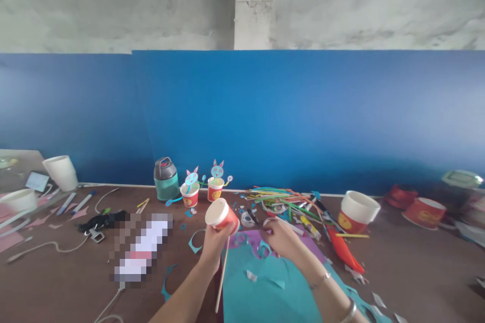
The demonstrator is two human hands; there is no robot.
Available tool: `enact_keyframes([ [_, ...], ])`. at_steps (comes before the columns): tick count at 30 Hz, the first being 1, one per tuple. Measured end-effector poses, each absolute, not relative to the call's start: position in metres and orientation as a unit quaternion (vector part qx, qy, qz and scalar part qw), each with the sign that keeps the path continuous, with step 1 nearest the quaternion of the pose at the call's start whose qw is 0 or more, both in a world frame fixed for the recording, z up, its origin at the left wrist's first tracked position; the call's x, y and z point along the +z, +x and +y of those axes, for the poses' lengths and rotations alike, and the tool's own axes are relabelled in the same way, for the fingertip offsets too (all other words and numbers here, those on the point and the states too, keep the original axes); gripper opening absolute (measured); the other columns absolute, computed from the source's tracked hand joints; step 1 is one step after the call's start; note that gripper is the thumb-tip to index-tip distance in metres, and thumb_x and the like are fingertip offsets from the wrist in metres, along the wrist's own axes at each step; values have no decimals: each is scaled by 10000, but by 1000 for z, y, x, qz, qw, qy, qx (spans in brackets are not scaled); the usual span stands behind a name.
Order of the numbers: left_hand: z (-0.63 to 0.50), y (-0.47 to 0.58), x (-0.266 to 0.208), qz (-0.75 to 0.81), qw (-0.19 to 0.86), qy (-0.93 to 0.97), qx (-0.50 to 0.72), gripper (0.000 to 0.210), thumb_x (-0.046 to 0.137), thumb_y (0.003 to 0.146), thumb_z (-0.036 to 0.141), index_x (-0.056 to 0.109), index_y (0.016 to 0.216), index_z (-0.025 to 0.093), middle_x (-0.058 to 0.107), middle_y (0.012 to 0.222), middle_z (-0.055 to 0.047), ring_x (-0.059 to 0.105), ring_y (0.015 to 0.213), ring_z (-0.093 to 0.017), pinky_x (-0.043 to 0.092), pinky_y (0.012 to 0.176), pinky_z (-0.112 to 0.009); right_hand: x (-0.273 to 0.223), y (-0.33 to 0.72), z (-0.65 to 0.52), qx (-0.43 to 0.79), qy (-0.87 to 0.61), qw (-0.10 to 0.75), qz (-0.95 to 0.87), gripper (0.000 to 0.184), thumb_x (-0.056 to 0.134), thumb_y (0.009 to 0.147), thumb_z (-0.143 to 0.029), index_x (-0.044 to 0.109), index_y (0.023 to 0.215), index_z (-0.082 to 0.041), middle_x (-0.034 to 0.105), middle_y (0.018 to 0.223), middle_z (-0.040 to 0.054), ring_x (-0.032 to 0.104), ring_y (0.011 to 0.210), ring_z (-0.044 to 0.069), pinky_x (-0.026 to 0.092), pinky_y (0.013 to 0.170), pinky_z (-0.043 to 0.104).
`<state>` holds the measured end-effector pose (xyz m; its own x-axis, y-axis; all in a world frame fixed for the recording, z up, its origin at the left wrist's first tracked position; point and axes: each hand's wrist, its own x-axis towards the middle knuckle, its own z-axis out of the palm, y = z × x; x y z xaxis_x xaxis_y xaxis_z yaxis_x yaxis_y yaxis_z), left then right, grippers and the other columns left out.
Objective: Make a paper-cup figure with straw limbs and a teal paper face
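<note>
My left hand [214, 247] is wrapped round a red and white paper cup [223, 216], tilted with its white end toward me and a small dark mark on it. A thin wooden stick [222, 277] slants down from beneath the cup; I cannot tell whether the hand grips it or it is fixed to the cup. Over purple paper [250, 238], the fingers of my right hand [280, 237] are bent together at a small white thing [270, 220], too indistinct to name. Blue-green paper sheets [265, 282] lie below both hands, with cut scraps on them.
Two paper cups [190, 196] with paper rabbit figures stand behind, beside a green lidded container [166, 181]. Coloured pipe cleaners [288, 197] lie piled right of centre. Stacked cups [358, 212] and a red pouch [344, 250] are farther right. Left, a cable [56, 247] crosses the table.
</note>
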<state>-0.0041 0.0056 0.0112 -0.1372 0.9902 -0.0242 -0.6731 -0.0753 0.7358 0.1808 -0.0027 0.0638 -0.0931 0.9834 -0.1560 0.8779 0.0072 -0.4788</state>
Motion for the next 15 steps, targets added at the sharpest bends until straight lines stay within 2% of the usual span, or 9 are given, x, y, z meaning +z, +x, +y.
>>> enact_keyframes([
  [2,-2,1,12,313,582,307,685,603,816,430,-48,651,982,132,693,880,-58,634,857,-200,470,828,-238,64,179,-5,185,-681,102,-702,213,479,828,-214,660,912,-143,704,979,154,662,939,256,481,775,323],
  [4,-10,4,12,297,540,391,684,692,812,393,-75,646,1026,151,675,998,-73,604,990,-229,432,918,-247,64,175,-8,149,-695,73,-699,228,500,809,-167,663,965,-129,681,1057,198,622,1039,314,466,827,385],
  [8,-22,7,15,285,452,513,672,674,826,467,-9,626,1085,169,601,1151,-109,515,1150,-273,383,1000,-284,68,174,-12,128,-708,23,-694,285,475,799,-93,668,1007,-118,683,1067,206,629,1031,337,478,816,416],
  [15,-22,4,6,261,526,434,684,703,825,389,-65,625,1019,171,583,1194,-114,437,1257,-297,311,1087,-304,65,182,-11,151,-698,-9,-700,365,520,687,12,682,995,-95,679,1061,238,632,1034,354,490,828,441],
])
